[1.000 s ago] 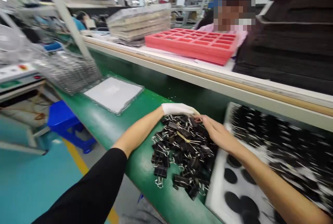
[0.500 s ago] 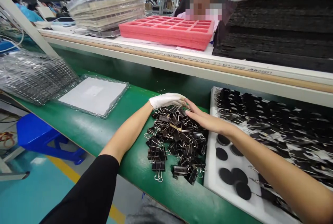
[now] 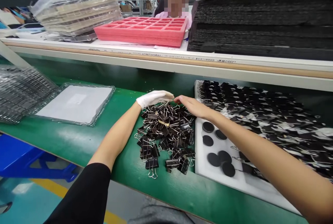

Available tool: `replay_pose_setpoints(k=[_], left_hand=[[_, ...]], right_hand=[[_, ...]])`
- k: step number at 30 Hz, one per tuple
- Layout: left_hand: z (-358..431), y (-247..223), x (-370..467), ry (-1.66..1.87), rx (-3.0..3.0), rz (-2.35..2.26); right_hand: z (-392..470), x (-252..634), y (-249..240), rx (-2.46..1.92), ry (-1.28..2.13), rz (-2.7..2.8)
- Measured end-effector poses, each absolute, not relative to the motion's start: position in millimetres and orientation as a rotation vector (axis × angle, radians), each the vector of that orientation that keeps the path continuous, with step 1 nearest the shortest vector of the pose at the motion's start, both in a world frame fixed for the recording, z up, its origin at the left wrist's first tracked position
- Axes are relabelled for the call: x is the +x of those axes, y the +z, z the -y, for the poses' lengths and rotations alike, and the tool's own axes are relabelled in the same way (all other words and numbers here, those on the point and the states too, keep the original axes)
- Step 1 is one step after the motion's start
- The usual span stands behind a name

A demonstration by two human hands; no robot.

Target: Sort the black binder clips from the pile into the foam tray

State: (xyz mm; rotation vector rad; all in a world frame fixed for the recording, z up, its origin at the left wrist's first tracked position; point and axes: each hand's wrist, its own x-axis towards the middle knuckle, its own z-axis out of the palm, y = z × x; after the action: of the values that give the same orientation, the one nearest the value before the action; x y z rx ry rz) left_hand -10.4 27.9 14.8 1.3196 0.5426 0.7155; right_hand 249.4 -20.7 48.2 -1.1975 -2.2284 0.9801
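A heap of black binder clips (image 3: 166, 130) with silver wire handles lies on the green table. My left hand (image 3: 156, 98), in a white glove, curves along the heap's far side with its fingers stretched out. From the right, my bare right hand (image 3: 191, 105) rests at the heap's far right edge, fingers extended and tips close to the left fingertips. Neither hand is closed around a clip. A tan strip (image 3: 163, 123) lies among the clips.
Right of the heap, a white foam tray (image 3: 201, 161) carries black discs (image 3: 213, 159) and rows of clipped black parts. At left are clear plastic trays (image 3: 23, 92) and a white sheet (image 3: 78, 102). Overhead, a shelf (image 3: 145, 59) holds a pink foam tray (image 3: 140, 36); a person sits behind it.
My view has turned to the right, so the scene sits further left. Both hands stay at the heap's far side; the right thumb no longer shows spread over the clips.
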Motion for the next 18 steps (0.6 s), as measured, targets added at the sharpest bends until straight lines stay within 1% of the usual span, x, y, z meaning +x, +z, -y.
replay_pose_setpoints(k=[2, 4, 11, 14, 18], left_hand=[[-30.5, 9.8, -10.3, 0.802, 1.203, -0.571], [-32.0, 6.6, -8.9, 0.867, 1.136, -0.598], [-29.3, 11.0, 4.2, 1.14, 1.081, -0.661], [-28.4, 10.9, 4.2, 1.208, 1.105, -0.75], [-27.4, 10.8, 0.4, 1.189, 1.101, -0.813]], right_hand=[[18.9, 250.4, 44.3, -1.189, 0.902, 2.19], [15.4, 250.6, 39.9, -1.203, 0.906, 2.086], [7.7, 234.3, 42.4, -1.421, 1.234, 1.669], [10.5, 226.3, 40.8, -1.506, 1.184, 1.684], [16.3, 222.5, 33.6, -1.514, 1.077, 1.781]])
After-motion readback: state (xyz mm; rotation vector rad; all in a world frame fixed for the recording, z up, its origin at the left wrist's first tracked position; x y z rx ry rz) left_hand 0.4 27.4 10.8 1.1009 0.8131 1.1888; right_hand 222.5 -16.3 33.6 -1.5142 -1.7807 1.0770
